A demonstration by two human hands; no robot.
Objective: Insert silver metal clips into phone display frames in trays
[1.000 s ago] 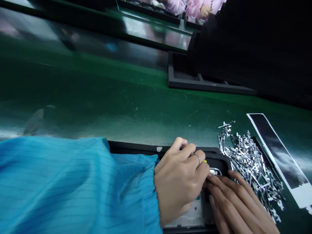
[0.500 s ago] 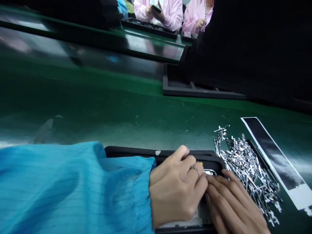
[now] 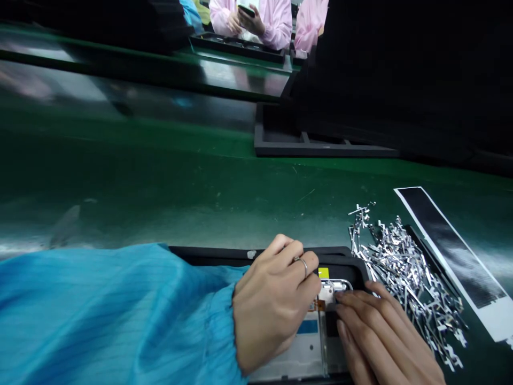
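Note:
An opened phone frame (image 3: 298, 363) with a metal plate, a blue strip and an orange-brown flex piece lies in a black tray (image 3: 216, 255) in front of me. My left hand (image 3: 276, 305), with a ring and a blue sleeve, is over the frame's left part. Its fingers curl down and the fingertips are hidden, so I cannot tell what they pinch. My right hand (image 3: 385, 331) rests on the frame's right side, fingers stretched out side by side and their tips near the silvery upper corner. A yellow tab (image 3: 323, 273) shows between the hands at the top.
A heap of small shiny metal strips (image 3: 409, 278) lies right of the tray, beside a long black-and-white sheet (image 3: 452, 251). Further back on the green table (image 3: 160, 182) stands a black divided tray (image 3: 320, 149). Across from me, a person in pink (image 3: 276, 24) holds a dark device.
My left hand has shifted left, away from my right hand, uncovering more of the phone frame and the yellow tab. My right hand stays nearly in place. The view has shifted slightly.

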